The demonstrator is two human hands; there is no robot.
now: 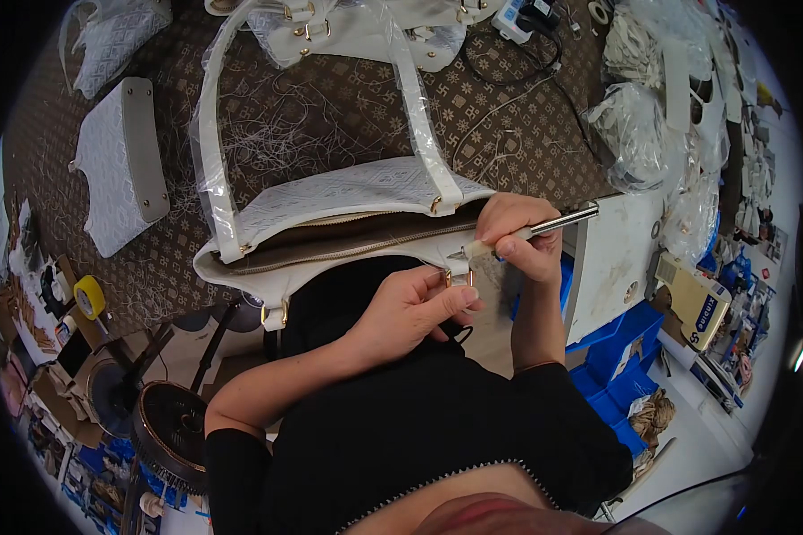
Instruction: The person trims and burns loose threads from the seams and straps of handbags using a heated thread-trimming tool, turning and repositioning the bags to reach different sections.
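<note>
A white embossed handbag (330,201) lies at the table's near edge with its zipped mouth gaping. One plastic-wrapped handle (212,152) arches away over the table. My left hand (410,312) is closed on a strap tab (458,265) with a gold ring at the bag's near right side. My right hand (522,236) grips a slim pen-like tool (569,219) with a shiny metal shaft and a pale front part. Its narrow pointed tip meets the strap tab, just above the ring. What exact kind of tool it is I cannot tell.
Loose threads (277,134) litter the patterned brown tabletop. Other white bag pieces (116,169) lie at left and at the back. A black cable (558,67) runs at the back right. Yellow tape (88,297) sits at left; blue bins (611,383) stand low at right.
</note>
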